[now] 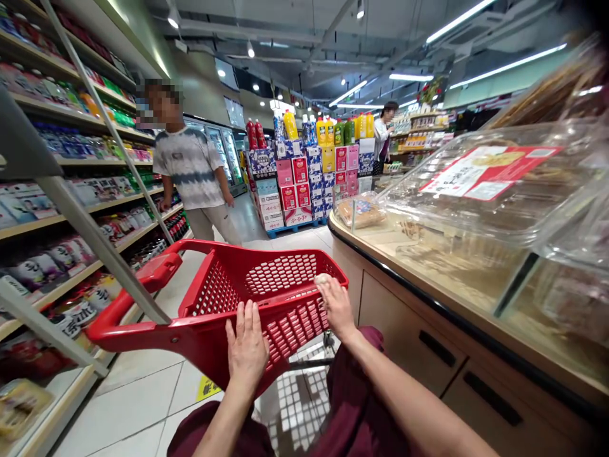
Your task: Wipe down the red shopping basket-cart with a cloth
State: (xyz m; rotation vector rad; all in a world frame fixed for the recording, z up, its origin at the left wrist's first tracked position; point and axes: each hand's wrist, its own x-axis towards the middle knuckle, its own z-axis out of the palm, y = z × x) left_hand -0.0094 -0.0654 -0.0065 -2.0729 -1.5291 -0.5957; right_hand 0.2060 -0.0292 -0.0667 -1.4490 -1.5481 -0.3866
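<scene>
A red plastic shopping cart point(204, 336) with perforated basket walls stands in front of me, its handle to the left. My left hand point(247, 349) lies flat against the near side of the basket, fingers stretched out with the tips at the rim. At the right end of that same rim, my right hand point(337, 308) is closed with its fingers around a small white wad of cloth point(322, 279), which touches the rim. Most of the wad is hidden by the fingers. I see nothing inside the visible part of the basket.
A wooden counter point(399, 285) with clear plastic food packs point(495, 171) runs close along the right. Stocked shelves point(80, 216) line the left. One person point(190, 168) stands beyond the cart, another point(382, 136) farther back. Stacked drink boxes point(304, 184) stand ahead.
</scene>
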